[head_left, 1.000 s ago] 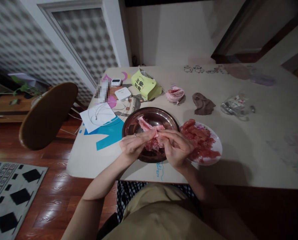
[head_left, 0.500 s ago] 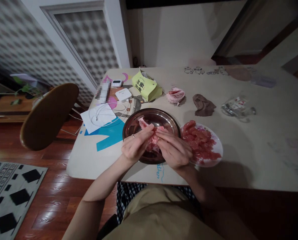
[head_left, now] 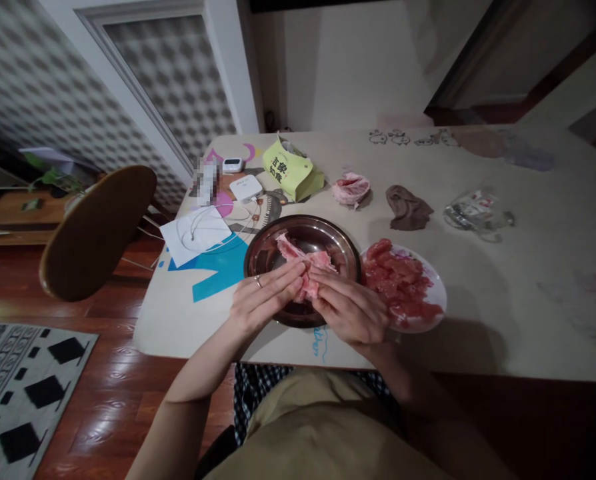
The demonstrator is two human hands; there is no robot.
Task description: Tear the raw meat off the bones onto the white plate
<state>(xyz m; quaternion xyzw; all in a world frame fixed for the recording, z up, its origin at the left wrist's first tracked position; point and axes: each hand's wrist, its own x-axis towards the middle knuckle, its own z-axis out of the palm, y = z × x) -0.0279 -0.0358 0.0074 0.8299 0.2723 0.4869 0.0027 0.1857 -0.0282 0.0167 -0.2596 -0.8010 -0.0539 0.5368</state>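
Observation:
Over a steel bowl [head_left: 351, 248], both hands meet on a pale pink piece of what looks like red pomelo [head_left: 310, 287] with whitish membrane. My left hand [head_left: 263, 299], wearing a ring, pinches it from the left. From the right, my right hand [head_left: 351, 308] grips the same piece, fingers bent over it. Strips of pink membrane [head_left: 291, 248] lie in the bowl behind the fingertips. Right of the bowl, a white plate [head_left: 435, 293] carries a heap of peeled red pulp [head_left: 398, 280]. Another pomelo chunk [head_left: 351, 189] with its membrane sits on the table beyond the bowl.
A crumpled brown cloth [head_left: 408, 208] and a glass mug [head_left: 478, 212] stand at the back right. Farther left are a yellow-green bag [head_left: 293, 170], a white box with a cable [head_left: 246, 188], paper [head_left: 195, 235] and a blue cutout [head_left: 221, 270]. A chair [head_left: 98, 233] flanks the table.
My left hand has shifted slightly left and its fingers lie straighter across the piece. The right hand has turned a little, and more of the pink piece shows between them.

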